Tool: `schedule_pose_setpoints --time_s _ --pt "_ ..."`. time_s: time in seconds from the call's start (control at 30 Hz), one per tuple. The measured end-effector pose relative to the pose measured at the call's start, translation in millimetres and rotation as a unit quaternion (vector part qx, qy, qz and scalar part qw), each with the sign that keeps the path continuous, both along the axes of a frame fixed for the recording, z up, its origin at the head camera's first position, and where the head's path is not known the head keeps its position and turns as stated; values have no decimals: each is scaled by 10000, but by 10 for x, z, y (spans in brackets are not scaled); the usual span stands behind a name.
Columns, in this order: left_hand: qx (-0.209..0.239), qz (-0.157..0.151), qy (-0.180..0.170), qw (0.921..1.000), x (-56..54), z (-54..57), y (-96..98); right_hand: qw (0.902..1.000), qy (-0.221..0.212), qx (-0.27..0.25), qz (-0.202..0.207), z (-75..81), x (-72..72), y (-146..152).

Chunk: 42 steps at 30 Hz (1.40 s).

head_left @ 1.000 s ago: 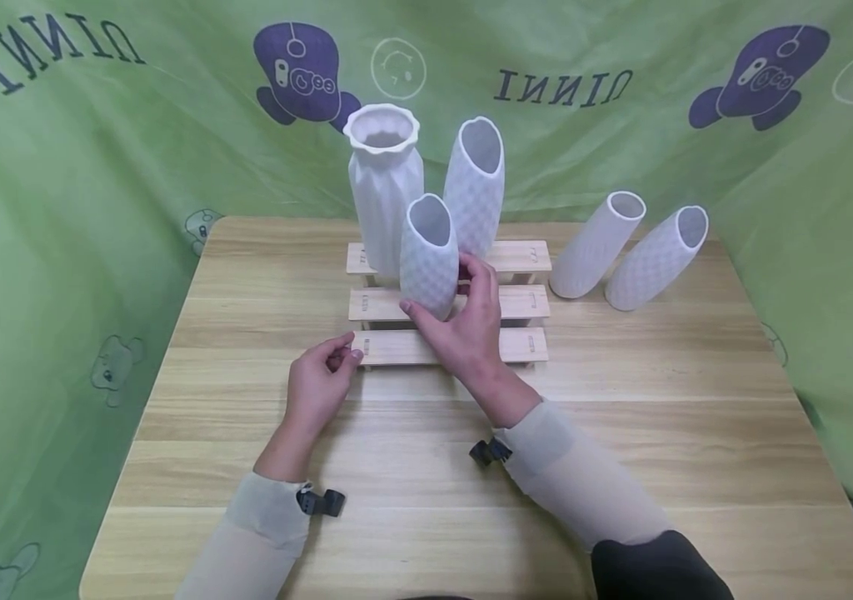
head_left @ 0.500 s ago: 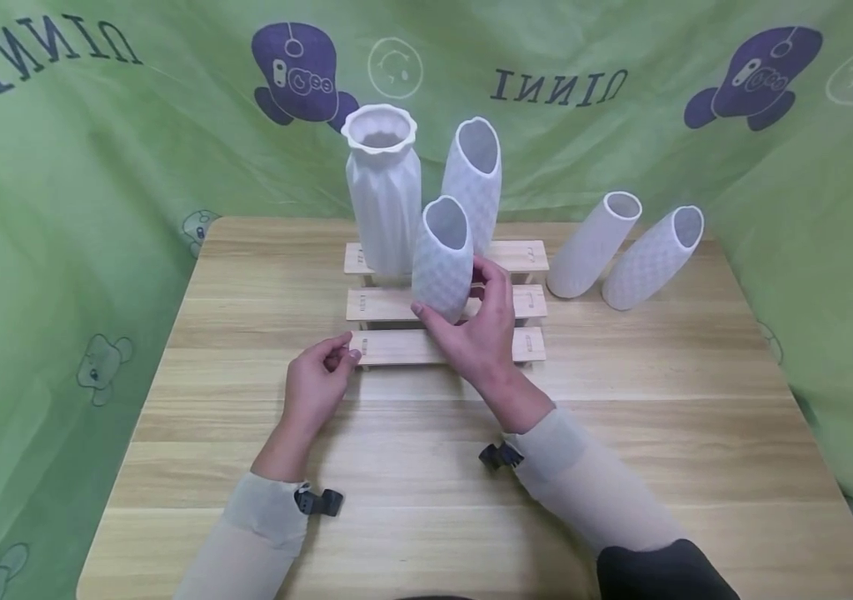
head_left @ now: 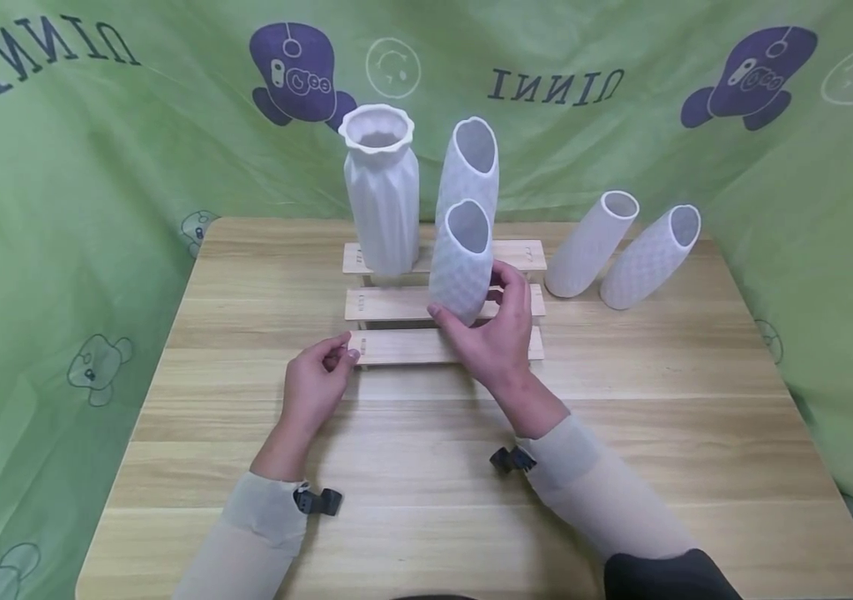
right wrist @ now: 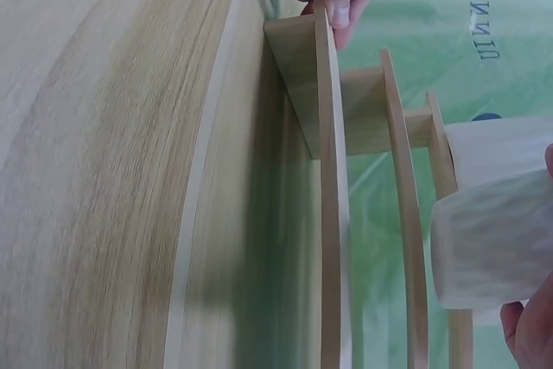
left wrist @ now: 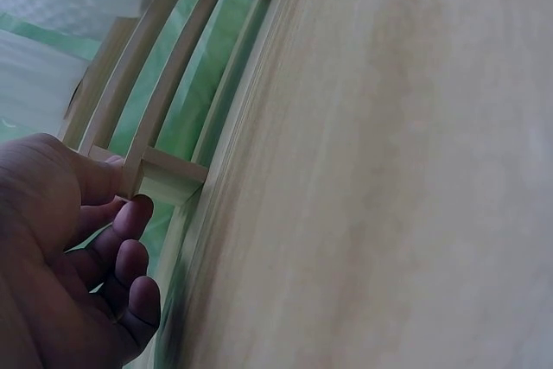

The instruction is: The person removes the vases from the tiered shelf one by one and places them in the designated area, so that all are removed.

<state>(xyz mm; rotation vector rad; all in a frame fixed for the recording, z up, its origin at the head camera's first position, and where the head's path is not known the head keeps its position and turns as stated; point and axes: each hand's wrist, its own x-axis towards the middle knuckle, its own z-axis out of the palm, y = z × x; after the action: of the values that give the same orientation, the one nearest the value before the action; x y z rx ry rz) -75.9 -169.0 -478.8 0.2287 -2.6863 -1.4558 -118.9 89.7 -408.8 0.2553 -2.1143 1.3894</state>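
My right hand (head_left: 497,333) holds a white dimpled vase (head_left: 461,271) with a slanted mouth, thumb on its near side and fingers round its right. The vase's base is close over the middle slat of a three-step wooden stand (head_left: 404,346). With thumb and fingertips, my left hand (head_left: 314,383) pinches the left end of the front slat; the left wrist view shows this hand (left wrist: 69,248) at the slat's corner. On the top step stand a tall white vase (head_left: 381,208) with a scalloped rim and a second dimpled vase (head_left: 467,179), partly hidden behind the held one.
Right of the stand, a smooth white vase (head_left: 591,246) and another dimpled vase (head_left: 650,258) stand on the wooden table (head_left: 426,467). A green printed cloth (head_left: 172,125) hangs behind and along both sides.
My right hand has moved the held vase rightward along the middle step, from in front of the scalloped vase to in front of the rear dimpled one. My left hand keeps its pinch.
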Motion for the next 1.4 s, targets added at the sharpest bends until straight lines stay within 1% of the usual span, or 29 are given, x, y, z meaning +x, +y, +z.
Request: schedule_pose_setpoints --time_s 0.2,0.43,0.63,0.83,1.1,1.27,1.4 --pt "18 -22 -26 10000 6 9 2 9999 -38 29 -121 7 15 83" --pt "33 -7 45 10000 1 -2 0 9996 -83 -60 -246 -4 20 187" --pt "-48 -35 73 10000 -1 -9 -8 9994 -42 -82 -345 -26 9 278" --pt "-39 -77 109 9999 6 -9 -10 9989 -53 -104 -465 -37 7 377" --pt "-47 -46 80 9999 5 -13 -7 9978 -3 -157 -637 -31 -7 511" --pt "-49 -38 132 9999 3 -5 4 9963 -16 -165 -842 9 -17 581" --pt "-58 -53 219 9997 4 12 14 9947 -3 -243 -995 129 26 580"
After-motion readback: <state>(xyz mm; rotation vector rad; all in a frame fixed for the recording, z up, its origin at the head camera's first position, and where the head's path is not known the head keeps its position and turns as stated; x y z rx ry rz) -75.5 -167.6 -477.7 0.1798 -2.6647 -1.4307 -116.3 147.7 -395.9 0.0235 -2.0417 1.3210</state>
